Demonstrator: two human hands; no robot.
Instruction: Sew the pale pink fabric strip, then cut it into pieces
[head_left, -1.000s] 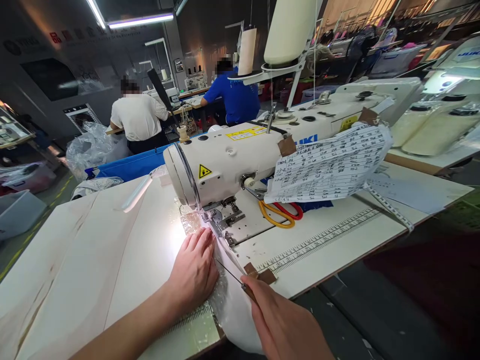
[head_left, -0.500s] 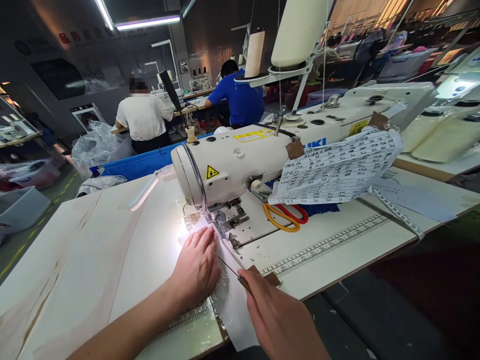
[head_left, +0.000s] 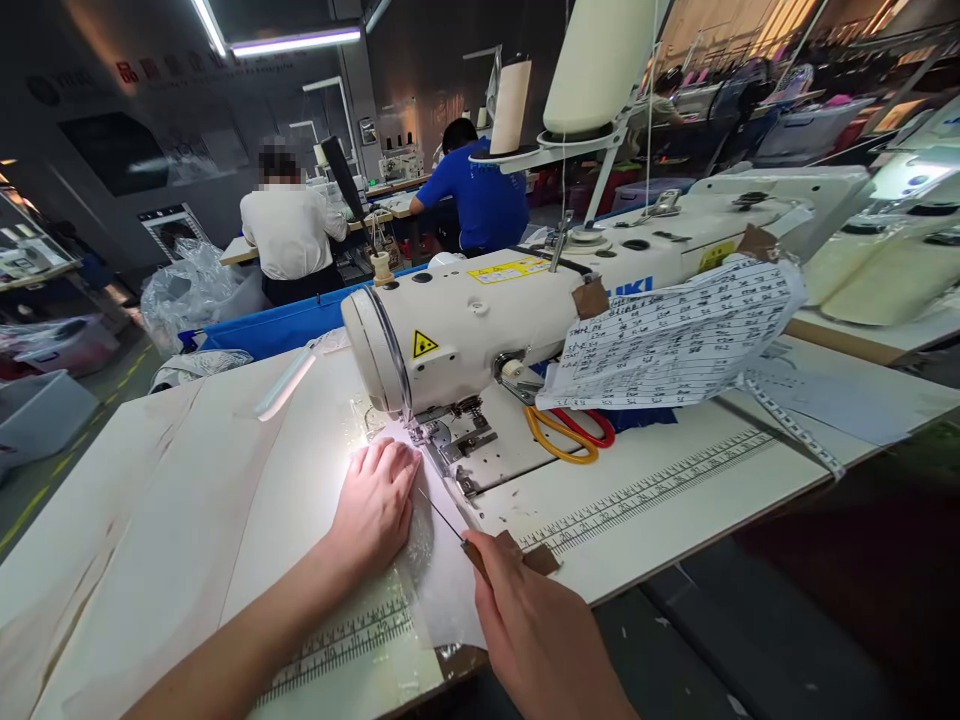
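Observation:
My left hand [head_left: 377, 500] lies on a white piece of fabric [head_left: 446, 595], its fingers stretched toward the needle area and pressing the cloth to the table. The fabric runs from under the presser foot [head_left: 421, 432] to the table's front edge. In my right hand [head_left: 536, 625] is an awl [head_left: 442, 516] with a thin metal shaft and a brown handle. Its tip points at the fabric just right of my left hand. The white sewing machine [head_left: 457, 325] stands over the cloth, its lamp lighting the needle area brightly. My left palm is hidden.
Scissors [head_left: 562, 445] with yellow and red handles lie beside the machine. A handwritten sheet [head_left: 675, 340] hangs on its front, a tape measure [head_left: 795, 430] near it. Printed rulers [head_left: 652, 485] mark the table. Thread cones [head_left: 596, 70] stand above; two people work beyond.
My left hand has slid slightly left and back along the fabric. My right hand has moved a little left with the awl, and the fabric's near end has shifted up and left.

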